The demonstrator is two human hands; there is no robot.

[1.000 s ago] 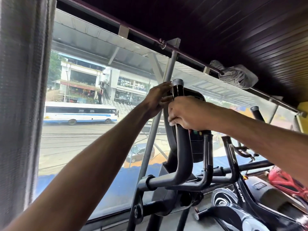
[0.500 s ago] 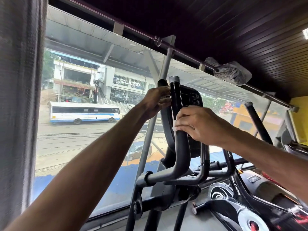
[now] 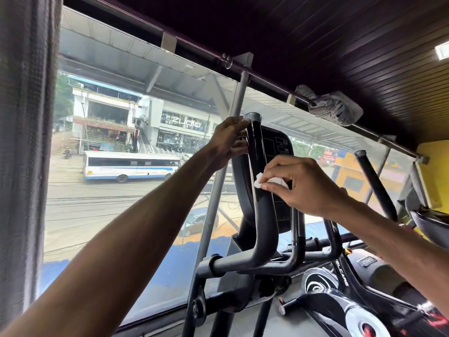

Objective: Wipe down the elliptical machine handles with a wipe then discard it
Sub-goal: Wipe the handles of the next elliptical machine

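The left hand (image 3: 229,142) grips the upright elliptical handle (image 3: 264,215) just under its top cap. Lower on the same bar, the right hand (image 3: 301,188) pinches a small white wipe (image 3: 266,182) (crumpled, half hidden by fingers) against the handle, in front of the dark console (image 3: 277,152).

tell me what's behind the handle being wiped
The black console stands directly behind the handle. A strip of it is covered by the handle, and its middle by the right hand pinching the wipe. Its markings are too blurred to read.
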